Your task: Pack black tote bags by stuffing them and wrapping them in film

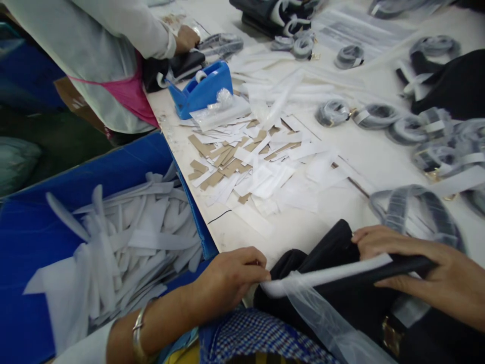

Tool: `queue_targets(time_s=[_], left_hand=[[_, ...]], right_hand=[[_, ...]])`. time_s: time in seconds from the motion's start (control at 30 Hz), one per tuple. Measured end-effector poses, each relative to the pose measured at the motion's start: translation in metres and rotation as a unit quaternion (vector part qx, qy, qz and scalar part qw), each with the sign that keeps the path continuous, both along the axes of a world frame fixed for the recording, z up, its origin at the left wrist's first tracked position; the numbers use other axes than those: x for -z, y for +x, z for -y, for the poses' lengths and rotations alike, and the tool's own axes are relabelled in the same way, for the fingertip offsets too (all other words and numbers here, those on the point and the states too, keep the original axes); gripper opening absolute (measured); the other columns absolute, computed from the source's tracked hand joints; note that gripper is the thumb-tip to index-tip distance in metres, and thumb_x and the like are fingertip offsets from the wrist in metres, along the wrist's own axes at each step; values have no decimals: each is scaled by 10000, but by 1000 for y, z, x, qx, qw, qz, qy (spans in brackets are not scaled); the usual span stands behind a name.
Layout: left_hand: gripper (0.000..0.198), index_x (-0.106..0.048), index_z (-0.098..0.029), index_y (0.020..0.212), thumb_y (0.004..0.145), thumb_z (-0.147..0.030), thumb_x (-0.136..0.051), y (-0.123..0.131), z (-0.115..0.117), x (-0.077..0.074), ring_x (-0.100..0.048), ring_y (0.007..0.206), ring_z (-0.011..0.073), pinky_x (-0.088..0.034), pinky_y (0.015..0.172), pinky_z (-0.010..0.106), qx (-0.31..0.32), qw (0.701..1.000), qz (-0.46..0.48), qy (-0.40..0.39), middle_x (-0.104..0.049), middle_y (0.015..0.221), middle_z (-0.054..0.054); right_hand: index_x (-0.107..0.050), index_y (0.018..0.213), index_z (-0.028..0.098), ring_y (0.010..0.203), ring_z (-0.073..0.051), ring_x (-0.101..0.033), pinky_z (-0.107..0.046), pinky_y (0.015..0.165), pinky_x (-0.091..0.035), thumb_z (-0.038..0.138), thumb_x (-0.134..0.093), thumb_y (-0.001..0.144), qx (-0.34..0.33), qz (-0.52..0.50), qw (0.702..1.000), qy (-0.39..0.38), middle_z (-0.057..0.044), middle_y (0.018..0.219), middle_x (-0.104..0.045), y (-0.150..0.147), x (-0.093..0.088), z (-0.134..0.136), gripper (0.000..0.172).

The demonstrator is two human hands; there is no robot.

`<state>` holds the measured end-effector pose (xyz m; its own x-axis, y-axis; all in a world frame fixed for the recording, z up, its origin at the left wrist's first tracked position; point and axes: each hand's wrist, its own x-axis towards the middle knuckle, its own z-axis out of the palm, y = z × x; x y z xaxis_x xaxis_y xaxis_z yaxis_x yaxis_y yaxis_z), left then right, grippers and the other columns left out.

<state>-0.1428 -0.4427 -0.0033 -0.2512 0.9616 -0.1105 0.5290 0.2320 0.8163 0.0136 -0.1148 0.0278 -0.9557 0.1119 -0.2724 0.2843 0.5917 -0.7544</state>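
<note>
Close to my body, at the table's front edge, lies a black bag (364, 298) with a gold-coloured metal fitting (391, 333). Along its upper edge runs a white padding strip (341, 273), with a clear plastic wrap (322, 316) hanging over it. My left hand (237, 275) is closed, pinching the strip's left end between thumb and fingers. On the other side, my right hand (420, 270) grips the bag near the strip's right end, fingers over the top and thumb in front. Part of the bag is hidden behind my right hand.
A blue bin (87, 174) full of white strips (140, 237) stands at left. Paper and cardboard scraps (242, 162) cover mid-table, beside a blue tape dispenser (208, 91). Several wrapped coiled straps (333, 112) lie right. Across the corner, a co-worker's hand (186, 39) touches black pieces.
</note>
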Motion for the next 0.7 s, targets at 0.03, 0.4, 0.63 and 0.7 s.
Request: queue_targets(time_s=[0.03,0.4,0.63,0.7], left_hand=[[321,-701,-212,976,909,-51,-431,3,-3,4,-619,939,121,-469,802,209,-13,999,38,27,-645,1061,40],[249,-616,-153,1027,876,-352,-622,20,-28,8,-573,669,103,-430,603,196,-174,895,394,-115,-619,758,-17],[237,-679,-207,955,971,-238,-445,13,-35,3,-629,948,212,-512,847,336,-27,993,-68,-91,-680,990,59],[263,-655,-230,1094,985,-220,-415,16,-36,-3,-614,1073,201,-514,936,325,-58,993,-96,-29,-659,1143,68]], right_hand=[[-747,845,322,1195,-346,-575,-417,1051,-478,477,-813,675,9,-10,1000,-8,-55,1077,-712,3,2,1,239],[-747,953,290,1096,-330,-648,-405,1011,-509,516,-770,714,46,-20,998,29,-60,1108,-721,-2,10,13,331],[-184,1548,271,1287,-335,-517,-542,1050,-455,479,-651,843,82,-68,979,173,-134,1472,-472,-12,37,32,871],[-230,1540,303,1403,-328,-370,-541,1115,-384,403,-594,904,78,-149,956,242,-106,1589,-288,0,36,41,739]])
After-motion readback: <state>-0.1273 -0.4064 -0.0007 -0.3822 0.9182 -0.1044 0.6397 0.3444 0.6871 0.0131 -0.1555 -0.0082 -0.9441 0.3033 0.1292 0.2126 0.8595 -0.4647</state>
